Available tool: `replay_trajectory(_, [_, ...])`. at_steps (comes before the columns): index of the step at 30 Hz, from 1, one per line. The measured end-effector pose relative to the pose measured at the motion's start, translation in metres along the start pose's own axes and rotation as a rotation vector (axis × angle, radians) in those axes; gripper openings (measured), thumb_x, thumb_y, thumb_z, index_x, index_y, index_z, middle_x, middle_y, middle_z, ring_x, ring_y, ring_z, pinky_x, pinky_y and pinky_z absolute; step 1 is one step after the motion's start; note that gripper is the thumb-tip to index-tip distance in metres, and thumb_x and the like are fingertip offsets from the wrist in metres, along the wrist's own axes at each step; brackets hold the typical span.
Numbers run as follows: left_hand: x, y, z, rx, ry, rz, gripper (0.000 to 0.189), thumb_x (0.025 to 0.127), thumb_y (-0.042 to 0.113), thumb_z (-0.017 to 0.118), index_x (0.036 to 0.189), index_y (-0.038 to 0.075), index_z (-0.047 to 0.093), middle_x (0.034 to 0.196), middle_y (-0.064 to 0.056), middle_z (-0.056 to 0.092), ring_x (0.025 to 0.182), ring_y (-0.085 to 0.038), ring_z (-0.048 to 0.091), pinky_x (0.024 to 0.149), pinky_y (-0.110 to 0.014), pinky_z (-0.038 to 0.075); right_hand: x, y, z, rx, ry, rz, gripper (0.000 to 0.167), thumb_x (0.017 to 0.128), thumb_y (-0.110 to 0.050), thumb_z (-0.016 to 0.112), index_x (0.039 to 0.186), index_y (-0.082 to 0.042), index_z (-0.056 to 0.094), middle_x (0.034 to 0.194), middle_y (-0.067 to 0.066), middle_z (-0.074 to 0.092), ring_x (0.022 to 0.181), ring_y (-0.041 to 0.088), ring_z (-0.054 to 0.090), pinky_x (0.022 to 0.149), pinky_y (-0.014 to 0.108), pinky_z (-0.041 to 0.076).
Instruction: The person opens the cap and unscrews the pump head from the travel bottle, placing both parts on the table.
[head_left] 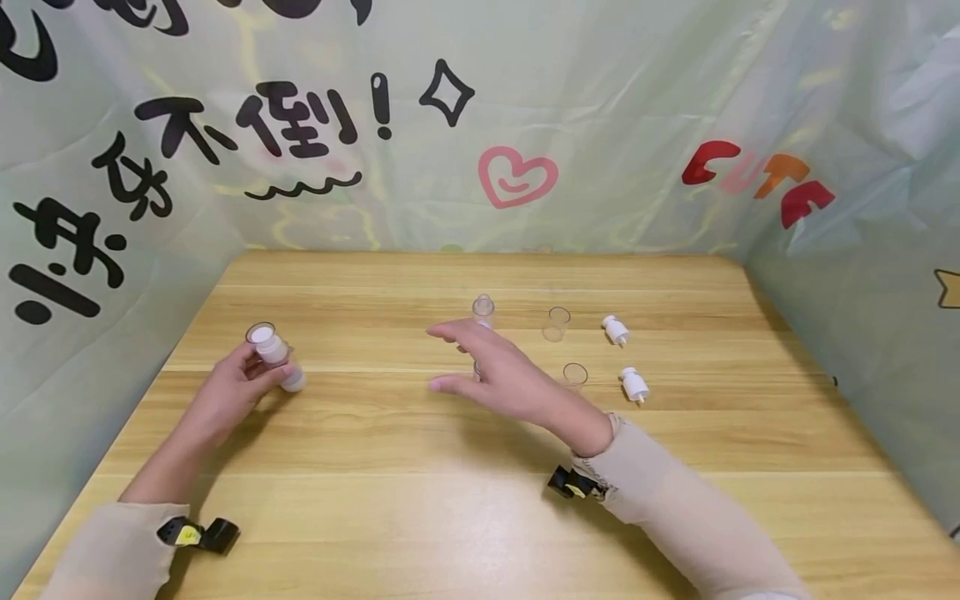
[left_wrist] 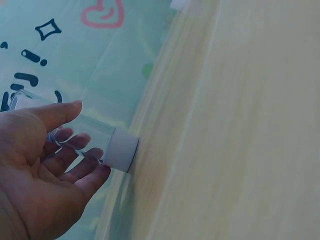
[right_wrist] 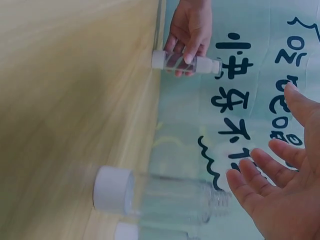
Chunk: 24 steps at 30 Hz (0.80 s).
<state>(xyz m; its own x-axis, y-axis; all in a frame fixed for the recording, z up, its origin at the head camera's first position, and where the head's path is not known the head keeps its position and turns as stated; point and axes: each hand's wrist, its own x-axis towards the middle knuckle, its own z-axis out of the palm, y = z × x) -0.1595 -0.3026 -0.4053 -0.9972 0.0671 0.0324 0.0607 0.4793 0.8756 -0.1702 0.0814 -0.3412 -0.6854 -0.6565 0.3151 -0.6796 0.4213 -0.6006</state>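
Observation:
At the left of the table, my left hand [head_left: 228,387] grips a small clear bottle [head_left: 272,350] with a white base and white top under a clear cap. In the left wrist view, the bottle's white base [left_wrist: 121,150] meets the table, fingers and thumb round its clear body. My right hand [head_left: 498,367] hovers near the middle, thumb and fingers spread, holding nothing. Close to it stands an uncapped clear bottle [head_left: 483,306]; my hand mostly hides a second. The right wrist view shows both, the nearer bottle [right_wrist: 170,197] with white base and threaded neck.
Right of my right hand stand two clear caps, a far cap [head_left: 557,323] and a near cap [head_left: 575,375]. Beyond them lie two white pieces with small nozzles, a far piece [head_left: 616,330] and a near piece [head_left: 634,385]. A printed curtain [head_left: 615,108] surrounds the wooden table [head_left: 420,517].

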Motion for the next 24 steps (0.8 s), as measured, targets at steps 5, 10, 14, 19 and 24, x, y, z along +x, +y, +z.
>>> replay_trajectory(5, [-0.002, 0.003, 0.006, -0.021, -0.014, 0.012, 0.052, 0.097, 0.024, 0.065, 0.135, -0.007, 0.046, 0.13, -0.027, 0.053, 0.101, 0.01, 0.054, 0.085, -0.007, 0.044, 0.005, -0.004, 0.011, 0.017, -0.026, 0.004, 0.064, 0.09, -0.038, 0.071, 0.142, -0.01, 0.046, 0.14, -0.001, 0.05, 0.123, 0.011, 0.049, 0.1, 0.023, 0.042])
replay_trajectory(10, [-0.003, 0.006, 0.011, -0.053, -0.058, 0.021, 0.051, 0.096, 0.023, 0.066, 0.133, -0.006, 0.048, 0.13, -0.027, 0.054, 0.102, 0.007, 0.056, 0.085, -0.01, 0.046, 0.009, -0.008, 0.021, 0.007, -0.05, 0.001, 0.065, 0.091, -0.041, 0.069, 0.144, -0.012, 0.045, 0.139, -0.001, 0.051, 0.12, 0.012, 0.052, 0.099, 0.024, 0.044])
replay_trajectory(14, [-0.003, 0.01, 0.015, -0.073, -0.105, 0.016, 0.05, 0.095, 0.023, 0.067, 0.132, -0.005, 0.049, 0.13, -0.025, 0.055, 0.104, 0.005, 0.057, 0.087, -0.011, 0.047, 0.012, -0.012, 0.027, -0.001, -0.084, 0.005, 0.066, 0.092, -0.045, 0.067, 0.145, -0.013, 0.043, 0.14, -0.001, 0.051, 0.12, 0.01, 0.052, 0.098, 0.023, 0.044])
replay_trajectory(19, [-0.004, 0.012, 0.02, -0.101, -0.158, 0.018, 0.048, 0.093, 0.021, 0.07, 0.13, -0.003, 0.051, 0.13, -0.024, 0.057, 0.107, 0.0, 0.059, 0.089, -0.013, 0.047, 0.018, -0.016, 0.034, 0.027, -0.116, 0.005, 0.069, 0.092, -0.045, 0.066, 0.147, -0.011, 0.041, 0.14, 0.002, 0.052, 0.123, 0.013, 0.052, 0.1, 0.023, 0.043])
replay_trajectory(24, [-0.005, 0.012, 0.028, -0.086, -0.186, 0.023, 0.047, 0.091, 0.025, 0.071, 0.128, 0.001, 0.055, 0.129, -0.02, 0.058, 0.109, -0.007, 0.06, 0.089, -0.014, 0.047, 0.024, -0.02, 0.044, 0.024, -0.148, 0.025, 0.072, 0.092, -0.05, 0.064, 0.148, -0.013, 0.039, 0.138, 0.0, 0.053, 0.12, 0.011, 0.053, 0.099, 0.025, 0.044])
